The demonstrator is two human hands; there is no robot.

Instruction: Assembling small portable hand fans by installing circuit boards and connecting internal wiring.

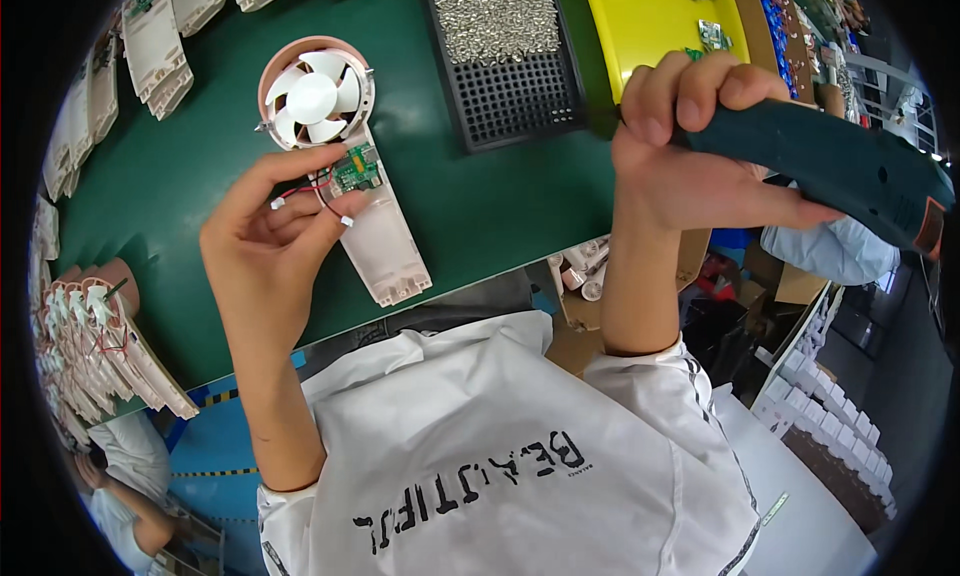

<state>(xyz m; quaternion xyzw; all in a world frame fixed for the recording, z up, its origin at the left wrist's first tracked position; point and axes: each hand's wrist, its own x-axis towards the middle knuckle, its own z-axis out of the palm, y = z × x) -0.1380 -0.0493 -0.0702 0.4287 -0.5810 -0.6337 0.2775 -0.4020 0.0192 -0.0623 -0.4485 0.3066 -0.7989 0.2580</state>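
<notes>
Left hand (265, 226): thumb and fingertips nearly together, pinching one small green circuit board (357, 168) with thin red and black wires, two white plugs (346, 221) dangling. Right hand (690, 166): fingers wrapped around one dark teal plastic power screwdriver (835, 161), body running off to the right, front end blurred and aimed left.

Under the board, one long off-white plastic fan housing (385, 246) on the green tabletop (480, 216). Shallow trough, squared notched end, round pinkish ring at the other, white fan (312, 98) inside, about five blades. Long axis slants: squared end toward the person and slightly right, ring away and slightly left. Board sits over the trough just below the ring; cannot tell if it touches the housing.

Farther off, one black rectangular plastic tray (463, 106), holes in rows at its near part, small silvery metal pieces (495, 16) heaped at its far part, too many to count. Right of it, one yellow tray (640, 26), at least two green boards (713, 36) in it. Far edge, three separate off-white plastic shells (192, 4) at least, partly cut off.
</notes>
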